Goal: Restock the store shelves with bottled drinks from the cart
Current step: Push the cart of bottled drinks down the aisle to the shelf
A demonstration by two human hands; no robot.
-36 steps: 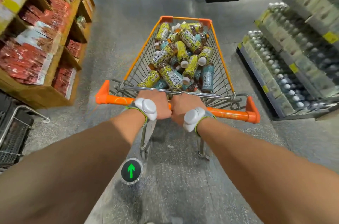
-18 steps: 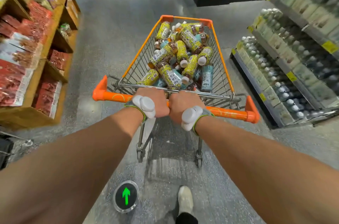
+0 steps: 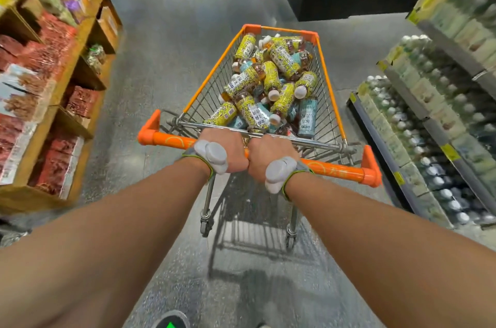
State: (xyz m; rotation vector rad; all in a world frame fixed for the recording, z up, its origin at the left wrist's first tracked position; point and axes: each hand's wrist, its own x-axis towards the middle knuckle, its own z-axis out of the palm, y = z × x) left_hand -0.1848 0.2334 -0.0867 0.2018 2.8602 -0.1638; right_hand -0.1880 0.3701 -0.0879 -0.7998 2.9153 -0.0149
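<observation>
1. Transport is the step I am judging to be in hand: the left hand [image 3: 230, 151] and right hand [image 3: 268, 158] are both curling tight around the orange handle [image 3: 171, 139] of the cart [image 3: 214, 69], knuckles touching.
2. Bottled drinks [image 3: 271, 78] are lying heaped in the cart, none shelved yet.
3. Next, I am planning on stopping beside the drink shelves [image 3: 418, 123] on the right, freeing one hand and reaching for a bottle.

left hand [image 3: 234, 150], right hand [image 3: 270, 152] gripping handle [image 3: 167, 138], arms straight
</observation>
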